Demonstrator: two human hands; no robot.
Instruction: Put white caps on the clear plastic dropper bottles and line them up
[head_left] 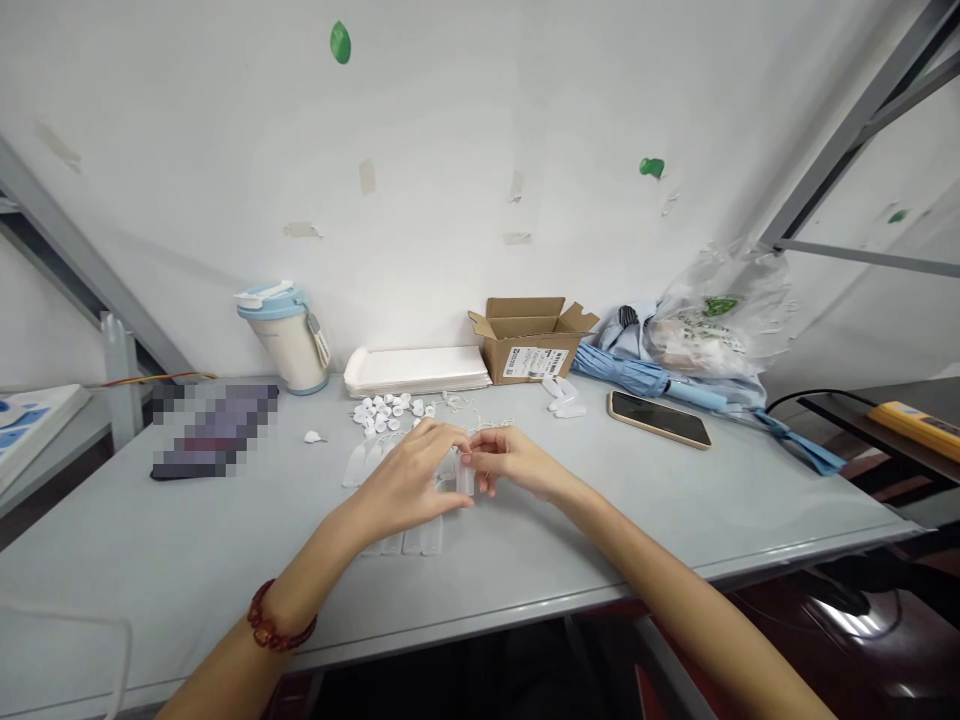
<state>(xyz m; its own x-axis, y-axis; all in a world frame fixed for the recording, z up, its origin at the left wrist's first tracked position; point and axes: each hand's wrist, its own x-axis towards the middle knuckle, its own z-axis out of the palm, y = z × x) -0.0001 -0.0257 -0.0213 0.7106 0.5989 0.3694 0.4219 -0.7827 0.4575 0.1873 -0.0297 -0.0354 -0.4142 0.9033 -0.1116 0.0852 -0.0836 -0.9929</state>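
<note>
My left hand point(409, 480) curves around a small translucent white plastic piece point(465, 480), its thumb at the lower end and its fingers near the top. At the upper end of the same piece, my right hand point(514, 462) pinches with thumb and forefinger; the exact contact is partly hidden. Flat translucent tag-like pieces point(412, 540) lie in a row on the table beneath my left hand, and more of them point(356, 466) lie just beyond it. Behind my hands is a cluster of small round white caps point(382, 412), with thin white strings point(472, 410) beside them.
A stack of white trays point(420, 368) and an open cardboard box point(529, 350) stand against the wall. Loose white pieces point(566, 410) and a phone point(660, 418) lie to the right, before a folded blue umbrella point(622, 368). A tumbler point(289, 340) stands left.
</note>
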